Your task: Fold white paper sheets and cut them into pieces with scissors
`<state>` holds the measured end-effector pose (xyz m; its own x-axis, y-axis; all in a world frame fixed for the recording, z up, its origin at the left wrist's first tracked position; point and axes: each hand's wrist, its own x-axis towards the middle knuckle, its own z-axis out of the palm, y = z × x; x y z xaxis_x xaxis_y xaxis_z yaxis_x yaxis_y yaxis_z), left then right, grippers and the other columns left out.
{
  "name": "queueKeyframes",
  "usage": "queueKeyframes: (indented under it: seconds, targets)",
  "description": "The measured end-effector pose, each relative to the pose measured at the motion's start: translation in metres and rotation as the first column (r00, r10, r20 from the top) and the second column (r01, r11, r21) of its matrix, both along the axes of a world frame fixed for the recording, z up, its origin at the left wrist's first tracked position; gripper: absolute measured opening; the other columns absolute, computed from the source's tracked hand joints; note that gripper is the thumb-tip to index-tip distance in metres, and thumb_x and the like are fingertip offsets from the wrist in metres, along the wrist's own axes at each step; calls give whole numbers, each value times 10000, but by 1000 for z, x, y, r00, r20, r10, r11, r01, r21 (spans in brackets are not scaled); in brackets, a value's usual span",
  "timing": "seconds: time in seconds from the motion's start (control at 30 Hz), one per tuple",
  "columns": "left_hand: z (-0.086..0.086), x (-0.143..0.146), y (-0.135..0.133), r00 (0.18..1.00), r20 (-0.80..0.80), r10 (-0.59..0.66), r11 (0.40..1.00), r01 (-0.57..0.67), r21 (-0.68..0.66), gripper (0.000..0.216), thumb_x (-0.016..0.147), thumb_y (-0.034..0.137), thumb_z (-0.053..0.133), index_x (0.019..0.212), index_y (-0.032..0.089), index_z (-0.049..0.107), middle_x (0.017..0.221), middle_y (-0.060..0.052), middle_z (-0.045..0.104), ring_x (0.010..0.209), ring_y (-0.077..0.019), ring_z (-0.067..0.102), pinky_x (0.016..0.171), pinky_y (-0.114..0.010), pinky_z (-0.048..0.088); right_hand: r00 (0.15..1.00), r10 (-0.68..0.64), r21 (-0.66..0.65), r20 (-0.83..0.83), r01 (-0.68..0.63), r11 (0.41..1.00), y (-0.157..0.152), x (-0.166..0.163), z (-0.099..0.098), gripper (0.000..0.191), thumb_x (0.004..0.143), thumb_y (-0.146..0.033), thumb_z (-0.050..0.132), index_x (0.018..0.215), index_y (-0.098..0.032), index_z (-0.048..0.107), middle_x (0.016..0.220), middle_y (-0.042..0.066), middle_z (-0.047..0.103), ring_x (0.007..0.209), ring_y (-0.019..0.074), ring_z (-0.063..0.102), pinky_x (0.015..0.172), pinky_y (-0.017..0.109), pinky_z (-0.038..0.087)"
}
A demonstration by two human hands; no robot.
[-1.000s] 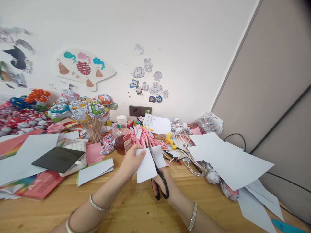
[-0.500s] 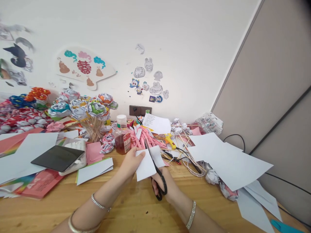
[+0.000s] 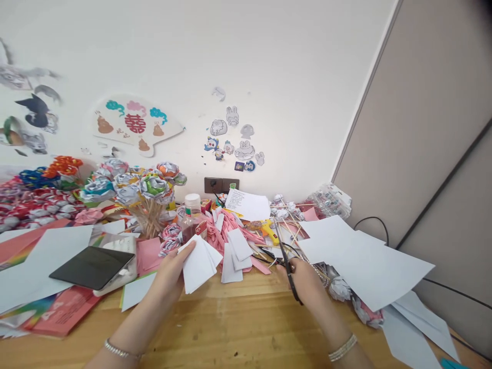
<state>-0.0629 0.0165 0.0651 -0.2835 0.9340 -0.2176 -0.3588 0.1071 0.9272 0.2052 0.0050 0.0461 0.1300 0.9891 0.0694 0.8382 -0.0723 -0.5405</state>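
Observation:
My left hand pinches a small fanned stack of white paper pieces above the table, in front of the bottle of reddish liquid. Black-handled scissors are gripped in my right hand, their blades pointing up and away. Several cut white paper pieces lie between my hands, beside a heap of pink paper strips. Behind the scissors is a yellow glue gun.
Paper flowers on sticks stand at the back left. A black tablet lies on the left. Large white sheets and crumpled paper balls cover the right side of the wooden table.
The white paper has been cut and pieces now lie on the table. My hands have moved apart, the left with the stack, the right with the scissors. The view has tilted up slightly.

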Motion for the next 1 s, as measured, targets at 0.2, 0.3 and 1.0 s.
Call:
queueKeyframes:
  seconds: [0.2,0.3,1.0]
  targets:
    - [1,-1,-3,961,274,47,998,-54,17,152,807,203,466,880,144,587,700,-51,693,595,-194,667,519,-315,548,925,-70,-103,374,116,988,3,11,-13,208,782,-222,489,868,-131,656,847,158,679,781,245,638,637,296,434]
    - [2,-3,-2,940,340,-7,999,-9,47,249,833,245,405,880,104,605,711,-86,690,635,-200,667,551,-318,548,889,-47,-100,456,104,990,3,1,-7,202,779,-185,503,838,-97,674,885,202,657,805,274,633,643,320,444]
    - [-55,12,23,998,45,-54,998,54,17,137,608,178,686,717,139,613,460,15,597,384,-121,535,379,-214,408,913,90,184,397,-175,967,41,-113,-27,331,743,6,454,1049,-46,568,913,186,660,863,258,621,700,312,476]
